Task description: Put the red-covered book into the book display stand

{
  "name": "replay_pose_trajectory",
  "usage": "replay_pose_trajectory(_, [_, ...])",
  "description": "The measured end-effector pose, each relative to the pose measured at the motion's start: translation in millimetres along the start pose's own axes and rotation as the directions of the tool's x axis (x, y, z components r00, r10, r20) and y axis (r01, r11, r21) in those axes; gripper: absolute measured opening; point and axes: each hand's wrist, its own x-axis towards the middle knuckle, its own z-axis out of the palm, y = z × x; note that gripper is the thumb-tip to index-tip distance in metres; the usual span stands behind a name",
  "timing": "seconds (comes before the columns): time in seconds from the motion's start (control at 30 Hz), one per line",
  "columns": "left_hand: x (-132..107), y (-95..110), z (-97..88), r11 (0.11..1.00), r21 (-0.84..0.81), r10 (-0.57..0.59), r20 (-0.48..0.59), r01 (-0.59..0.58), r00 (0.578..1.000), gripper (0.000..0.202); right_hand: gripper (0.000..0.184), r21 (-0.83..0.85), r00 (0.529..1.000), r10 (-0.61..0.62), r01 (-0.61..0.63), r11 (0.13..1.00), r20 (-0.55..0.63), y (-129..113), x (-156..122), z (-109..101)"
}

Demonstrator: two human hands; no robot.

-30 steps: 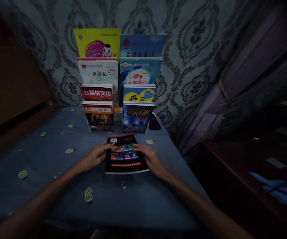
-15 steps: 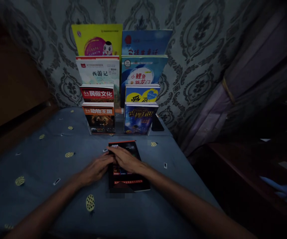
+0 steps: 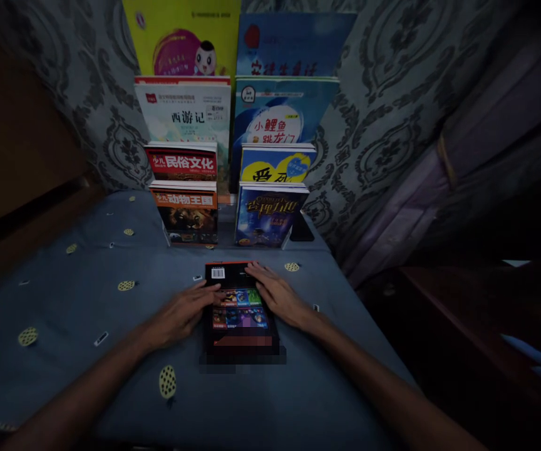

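Note:
A dark book [image 3: 240, 310] lies flat on the blue cloth, with a barcode and rows of small colourful pictures on its upward side. Along its left edge rests my left hand [image 3: 186, 311], fingers stretched over the cover. My right hand [image 3: 282, 297] lies on the upper right edge with its fingers extended. Neither hand grips the book. Behind it stands a tiered book rack [image 3: 226, 241] carrying two columns of upright books, among them an orange-topped lion book [image 3: 188, 219] and a dark blue book [image 3: 268, 216] in front.
The table's blue cloth [image 3: 87, 376] has a yellow pineapple print. A dark flat object [image 3: 302, 230] lies right of the rack. Patterned wallpaper [image 3: 383, 69] rises behind, with a purple curtain [image 3: 406, 200] at the right and brown furniture [image 3: 26, 144] at the left.
My right hand has slid right from the book's middle to its right edge, uncovering the barcode and pictures. My left hand stays at the left edge. The view has moved closer to the rack.

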Motion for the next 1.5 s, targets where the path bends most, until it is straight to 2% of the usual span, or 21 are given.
replay_pose_trajectory(0.17, [1,2,-2.2,1.0,0.01,-0.009,0.02,0.009,1.0,0.047,0.048,0.017,0.999,-0.001,0.0,1.0,0.038,-9,-16,-4])
replay_pose_trajectory(0.37, [-1,8,-11.9,0.997,0.077,-0.028,0.092,0.021,0.995,0.049,0.048,0.014,1.0,0.013,-0.013,1.0,0.028,-10,-15,-4])
replay_pose_trajectory(0.5, [-6,3,-17.7,0.99,0.134,-0.051,0.124,0.034,0.991,0.052,0.048,0.012,1.0,0.002,-0.003,1.0,0.022,-12,-16,-3])
replay_pose_trajectory(0.67, [-2,-11,-15.0,0.976,0.197,-0.11,0.056,0.097,0.992,0.046,0.048,-0.014,1.0,0.012,-0.011,1.0,0.027,-15,-15,-3])
replay_pose_trajectory(0.73, [1,-10,-12.8,0.97,0.216,-0.117,0.013,0.111,0.993,0.044,0.048,-0.022,0.999,0.021,-0.02,1.0,0.038,-15,-15,-3])
replay_pose_trajectory(0.83, [1,5,-10.2,0.972,0.217,-0.108,0.048,0.095,0.993,0.041,0.049,-0.024,0.999,0.024,-0.023,0.999,0.045,-16,-14,-3])
replay_pose_trajectory(1.0, [-12,55,-2.0,0.986,0.156,0.016,0.215,-0.051,0.976,0.041,0.048,-0.027,1.0,0.022,-0.021,0.999,0.019,-17,-14,-2])
replay_pose_trajectory(1.07, [-9,70,4.4,0.985,0.143,0.059,0.231,-0.094,0.971,0.043,0.048,-0.024,1.0,0.017,-0.016,1.0,0.01,-16,-14,-1])
replay_pose_trajectory(1.13, [3,76,11.6,0.981,0.155,0.078,0.236,-0.117,0.969,0.043,0.049,-0.018,1.0,0.004,-0.004,1.0,0.005,-14,-15,1])
replay_pose_trajectory(1.23, [35,68,19.8,0.97,0.215,0.065,0.231,-0.116,0.971,0.04,0.049,-0.004,1.0,-0.019,0.019,1.0,-0.01,-10,-17,2])
replay_pose_trajectory(1.33, [63,47,21.2,0.954,0.292,0.002,0.204,-0.063,0.979,0.039,0.051,0.007,1.0,-0.022,0.022,1.0,-0.02,-6,-17,2])
replay_pose_trajectory(1.4, [69,32,19.2,0.939,0.343,-0.047,0.164,-0.013,0.985,0.041,0.052,0.004,1.0,-0.016,0.016,1.0,-0.018,-6,-17,2])
replay_pose_trajectory(1.5, [55,13,14.1,0.916,0.392,-0.132,0.093,0.085,0.987,0.046,0.052,-0.008,0.999,-0.026,0.026,1.0,-0.019,-10,-18,0])
